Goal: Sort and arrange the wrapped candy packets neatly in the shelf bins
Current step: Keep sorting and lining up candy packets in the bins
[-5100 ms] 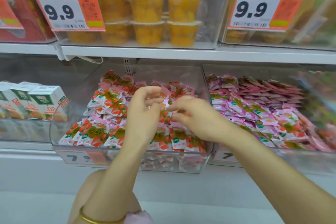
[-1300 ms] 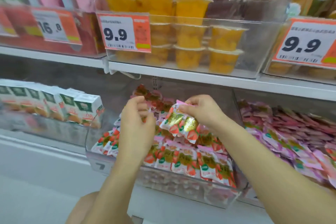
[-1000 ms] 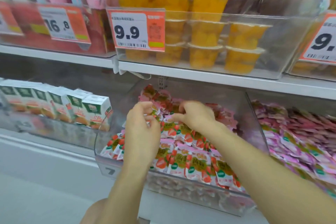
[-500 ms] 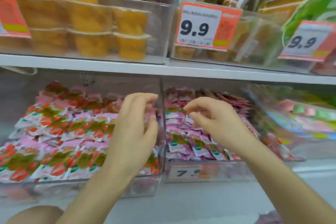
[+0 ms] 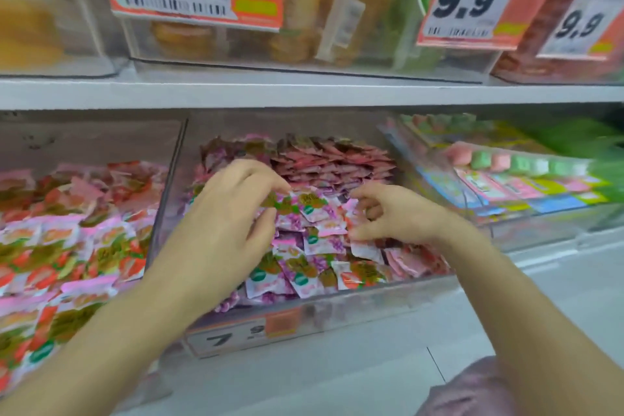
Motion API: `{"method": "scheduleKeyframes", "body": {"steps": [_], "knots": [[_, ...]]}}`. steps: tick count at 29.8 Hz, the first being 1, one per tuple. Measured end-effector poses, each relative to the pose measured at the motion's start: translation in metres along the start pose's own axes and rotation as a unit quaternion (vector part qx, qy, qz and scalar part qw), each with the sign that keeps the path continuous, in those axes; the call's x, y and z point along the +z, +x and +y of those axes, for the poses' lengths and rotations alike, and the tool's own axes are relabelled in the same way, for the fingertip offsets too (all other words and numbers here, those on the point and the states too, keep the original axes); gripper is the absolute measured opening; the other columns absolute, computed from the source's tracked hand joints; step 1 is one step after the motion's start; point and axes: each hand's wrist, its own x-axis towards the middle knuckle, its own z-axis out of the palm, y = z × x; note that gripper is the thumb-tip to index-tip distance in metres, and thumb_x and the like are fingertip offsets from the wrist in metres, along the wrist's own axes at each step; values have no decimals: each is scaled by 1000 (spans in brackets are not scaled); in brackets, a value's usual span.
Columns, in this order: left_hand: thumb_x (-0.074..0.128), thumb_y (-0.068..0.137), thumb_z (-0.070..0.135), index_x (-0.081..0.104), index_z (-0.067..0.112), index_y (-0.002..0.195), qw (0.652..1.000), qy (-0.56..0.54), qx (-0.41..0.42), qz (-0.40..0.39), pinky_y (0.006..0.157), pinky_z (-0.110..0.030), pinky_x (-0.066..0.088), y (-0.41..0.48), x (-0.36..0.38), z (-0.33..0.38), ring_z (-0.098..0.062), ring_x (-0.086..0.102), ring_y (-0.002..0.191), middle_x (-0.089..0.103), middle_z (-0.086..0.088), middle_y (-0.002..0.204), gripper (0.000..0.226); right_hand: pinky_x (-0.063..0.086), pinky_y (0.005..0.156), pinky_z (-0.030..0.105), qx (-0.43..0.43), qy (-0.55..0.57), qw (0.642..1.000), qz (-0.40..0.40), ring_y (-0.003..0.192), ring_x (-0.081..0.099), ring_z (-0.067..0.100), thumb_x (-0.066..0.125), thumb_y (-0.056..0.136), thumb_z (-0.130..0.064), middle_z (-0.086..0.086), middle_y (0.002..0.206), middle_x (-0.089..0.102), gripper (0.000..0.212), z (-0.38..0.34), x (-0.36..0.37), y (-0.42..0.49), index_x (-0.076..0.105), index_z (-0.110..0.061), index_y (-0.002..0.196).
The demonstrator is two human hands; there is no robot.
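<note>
Forearms are stretched over the low front rim of the middle bin, which is heaped with purple-and-pink candy packets. One is pinched by the left hand. The right hand is held apart, curled, its grip unclear. Little headroom is left under the shelf board.
</note>
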Motion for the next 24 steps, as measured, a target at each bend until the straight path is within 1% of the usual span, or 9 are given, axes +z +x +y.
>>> {"method": "scheduleKeyframes", "body": {"steps": [2, 5, 7, 9, 11, 13, 17, 21, 24], "knots": [[54, 86, 11, 61, 19, 107, 1000, -14, -8, 14, 93, -13, 27, -1, 1, 0, -7, 45, 108, 50, 9, 109, 23, 40, 100, 28, -16, -32, 999, -26, 126, 46, 17, 76, 73, -42, 2, 145, 42, 88, 2, 6, 4, 31, -19, 145], [62, 82, 9, 64, 17, 102, 999, -17, -11, 43, 88, -14, 32, -1, 5, 0, -7, 46, 99, 52, 8, 106, 22, 34, 107, 28, -33, -42, 998, -38, 134, 37, 15, 77, 72, -40, -1, 150, 35, 92, 4, 6, 9, 26, -21, 147], [65, 79, 3, 66, 13, 101, 998, -19, -24, 49, 83, -20, 36, 0, 8, -1, -13, 48, 96, 58, 0, 105, 24, 37, 102, 26, -24, 6, 999, -42, 125, 44, 14, 80, 71, -34, -1, 144, 42, 90, 5, 4, 9, 30, -23, 145], [62, 80, 6, 65, 13, 103, 998, -26, -37, 41, 83, -22, 37, 0, 8, 0, -14, 49, 98, 58, -1, 106, 24, 39, 90, 23, -16, 36, 998, -48, 107, 49, 12, 81, 71, -26, -1, 127, 49, 85, 4, 4, 6, 34, -23, 143], [58, 82, 12, 64, 14, 105, 998, -35, -50, 36, 85, -23, 38, -1, 6, 1, -15, 50, 101, 58, 1, 108, 24, 37, 83, 22, -3, 45, 997, -60, 100, 47, 11, 80, 72, -21, -3, 114, 46, 80, 2, 5, 3, 38, -22, 140], [55, 83, 15, 63, 13, 107, 997, -41, -58, 32, 87, -24, 39, -1, 5, 2, -15, 50, 103, 58, 1, 109, 25, 38, 80, 21, 8, 62, 997, -52, 96, 47, 10, 80, 73, -15, -2, 110, 45, 75, 2, 2, 1, 42, -19, 137], [53, 85, 16, 62, 14, 109, 996, -47, -66, 28, 89, -22, 37, -2, 1, 6, -14, 49, 107, 57, 1, 112, 26, 39, 71, 18, 9, 110, 994, -22, 79, 44, -3, 78, 72, -6, -11, 90, 43, 60, 3, -4, -4, 53, -18, 125], [51, 86, 18, 58, 26, 108, 996, -67, -58, 21, 91, -9, 31, -6, -4, 7, 7, 42, 110, 49, 16, 113, 25, 42, 74, 18, -8, 160, 987, -18, 71, 50, -5, 77, 74, -9, -14, 88, 53, 40, 6, -8, -11, 64, -17, 112], [52, 87, 15, 58, 28, 108, 996, -73, -53, 27, 94, -17, 34, -6, -4, 7, 8, 40, 109, 47, 17, 112, 25, 49, 66, 11, 3, 198, 980, -20, 66, 58, -4, 76, 75, -7, -5, 95, 63, 35, 5, -8, -14, 65, -13, 108]]}}
